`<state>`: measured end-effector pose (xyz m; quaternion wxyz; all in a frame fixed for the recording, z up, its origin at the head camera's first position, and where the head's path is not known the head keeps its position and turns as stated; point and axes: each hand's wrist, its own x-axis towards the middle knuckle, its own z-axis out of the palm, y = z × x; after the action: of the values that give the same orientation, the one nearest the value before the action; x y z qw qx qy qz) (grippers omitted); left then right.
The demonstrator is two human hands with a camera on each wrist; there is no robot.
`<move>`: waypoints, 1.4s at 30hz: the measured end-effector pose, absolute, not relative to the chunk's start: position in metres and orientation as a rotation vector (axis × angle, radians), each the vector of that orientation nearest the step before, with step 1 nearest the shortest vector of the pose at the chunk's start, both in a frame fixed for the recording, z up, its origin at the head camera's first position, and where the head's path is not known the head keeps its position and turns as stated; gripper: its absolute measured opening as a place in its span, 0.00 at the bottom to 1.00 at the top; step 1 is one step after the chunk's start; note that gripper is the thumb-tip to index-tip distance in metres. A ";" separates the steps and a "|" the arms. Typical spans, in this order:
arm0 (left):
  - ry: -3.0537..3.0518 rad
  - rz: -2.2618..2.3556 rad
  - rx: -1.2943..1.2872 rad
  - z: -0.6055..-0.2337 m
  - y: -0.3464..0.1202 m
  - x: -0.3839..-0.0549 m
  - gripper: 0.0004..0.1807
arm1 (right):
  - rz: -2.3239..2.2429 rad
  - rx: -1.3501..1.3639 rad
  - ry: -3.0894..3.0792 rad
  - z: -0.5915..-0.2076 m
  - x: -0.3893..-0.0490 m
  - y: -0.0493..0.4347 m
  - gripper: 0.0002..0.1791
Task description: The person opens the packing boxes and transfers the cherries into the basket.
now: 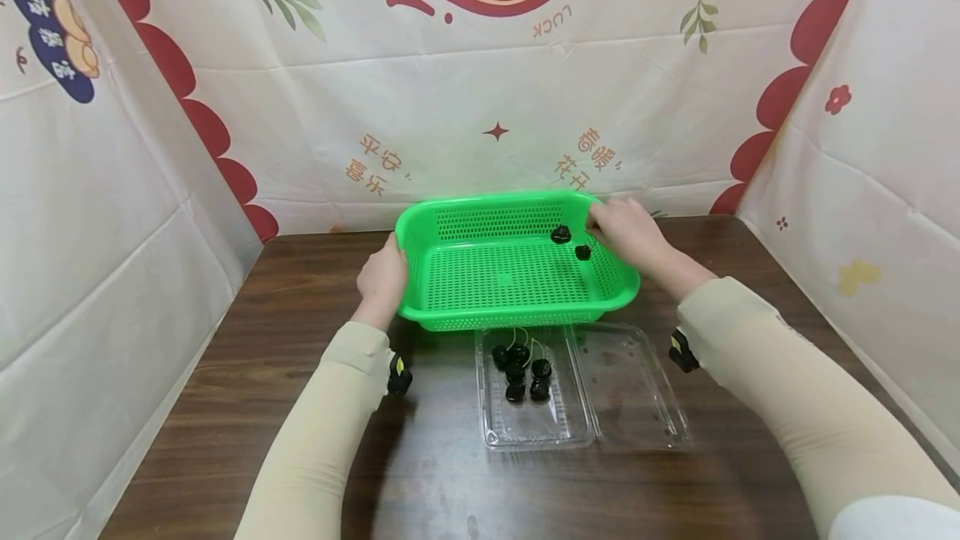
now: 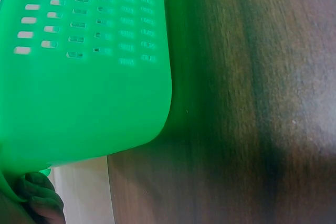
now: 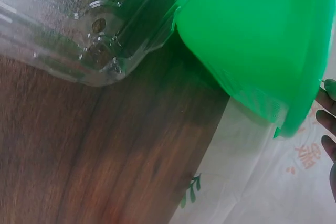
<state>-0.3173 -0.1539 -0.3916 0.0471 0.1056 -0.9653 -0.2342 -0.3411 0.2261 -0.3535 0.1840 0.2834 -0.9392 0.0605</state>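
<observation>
A green plastic basket (image 1: 504,265) with slotted walls stands on the table. My left hand (image 1: 384,277) grips its left rim; curled fingers (image 2: 44,198) show beneath that rim in the left wrist view. Over the basket's right end, my right hand (image 1: 626,230) has its fingertips together and pointing down. Just below them is a dark cherry (image 1: 582,252), seemingly pinched by its stem. Another dark cherry (image 1: 560,233) is in the basket, to the left. In the right wrist view, only some fingers (image 3: 326,121) show beside the rim; the cherry is out of sight.
In front of the basket lies a clear plastic box (image 1: 498,432) with several dark cherries (image 1: 516,372), some with stems. Its hinged lid (image 1: 626,394) lies folded open to the right. A printed cloth (image 1: 480,82) hangs behind the wooden table (image 1: 300,340) and at both sides.
</observation>
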 end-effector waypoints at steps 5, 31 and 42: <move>-2.941 -0.723 0.317 -0.392 -0.154 -0.317 0.27 | 0.221 0.769 -2.695 -0.361 -0.345 0.226 0.03; -2.945 -0.754 0.318 -0.391 -0.155 -0.318 0.27 | 0.424 0.696 -2.846 -0.383 -0.364 0.229 0.03; -2.934 -0.736 0.331 -0.394 -0.155 -0.320 0.27 | 0.310 0.737 -2.847 -0.390 -0.367 0.226 0.03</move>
<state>-0.3203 -0.1546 -0.3944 0.0492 0.1085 -0.9630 -0.2416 -0.3674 0.2259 -0.3902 0.0922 0.2482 -0.9587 0.1043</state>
